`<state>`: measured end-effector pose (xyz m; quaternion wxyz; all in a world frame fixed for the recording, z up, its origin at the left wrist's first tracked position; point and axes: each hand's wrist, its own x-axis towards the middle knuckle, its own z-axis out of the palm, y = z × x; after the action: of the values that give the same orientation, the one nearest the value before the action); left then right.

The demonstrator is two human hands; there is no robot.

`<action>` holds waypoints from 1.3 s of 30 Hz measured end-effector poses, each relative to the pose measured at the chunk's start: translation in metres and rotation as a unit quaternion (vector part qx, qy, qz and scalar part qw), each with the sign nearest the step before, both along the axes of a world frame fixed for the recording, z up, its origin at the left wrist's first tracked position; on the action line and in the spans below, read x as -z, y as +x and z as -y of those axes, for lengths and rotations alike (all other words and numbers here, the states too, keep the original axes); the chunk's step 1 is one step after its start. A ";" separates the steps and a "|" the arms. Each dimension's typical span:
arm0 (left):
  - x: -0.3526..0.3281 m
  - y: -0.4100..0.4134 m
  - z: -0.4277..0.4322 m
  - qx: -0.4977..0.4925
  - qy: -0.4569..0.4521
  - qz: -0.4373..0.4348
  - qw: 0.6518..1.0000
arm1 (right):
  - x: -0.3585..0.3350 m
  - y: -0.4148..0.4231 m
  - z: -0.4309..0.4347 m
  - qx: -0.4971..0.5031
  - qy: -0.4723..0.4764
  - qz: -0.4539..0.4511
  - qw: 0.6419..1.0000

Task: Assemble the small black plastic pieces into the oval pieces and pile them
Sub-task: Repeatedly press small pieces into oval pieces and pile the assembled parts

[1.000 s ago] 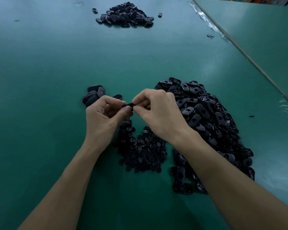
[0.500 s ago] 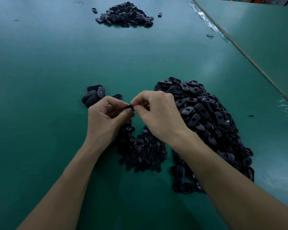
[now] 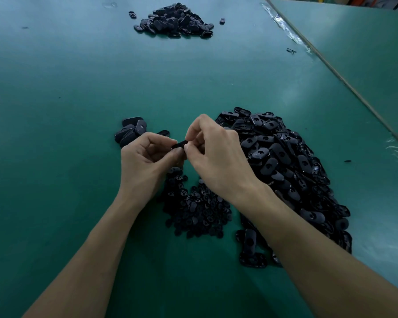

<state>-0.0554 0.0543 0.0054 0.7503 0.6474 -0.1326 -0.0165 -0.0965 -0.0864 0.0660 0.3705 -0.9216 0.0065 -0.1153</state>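
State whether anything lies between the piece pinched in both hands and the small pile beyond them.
Nothing blocks it: only fingers of the left hand and one loose oval lie between the piece and the small pile.

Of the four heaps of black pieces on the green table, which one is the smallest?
The heap just beyond the left hand: it has only a handful of oval pieces. The other three hold many more.

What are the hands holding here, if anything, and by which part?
One black piece, pinched between both hands: left hand at its left end, right hand at its right end.
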 end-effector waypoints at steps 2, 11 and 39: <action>0.000 0.000 0.000 -0.002 0.005 -0.005 1.000 | 0.000 0.000 0.000 -0.004 -0.006 -0.004 1.000; -0.002 -0.004 0.002 0.022 0.039 0.007 0.999 | -0.004 0.001 0.008 -0.035 -0.015 -0.063 0.997; 0.000 0.000 0.001 0.018 0.030 0.004 0.999 | -0.003 0.007 0.022 -0.045 0.006 -0.089 0.995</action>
<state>-0.0557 0.0531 0.0056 0.7294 0.6674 -0.1466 -0.0313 -0.0894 -0.1085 0.0692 0.3791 -0.9252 -0.0009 -0.0161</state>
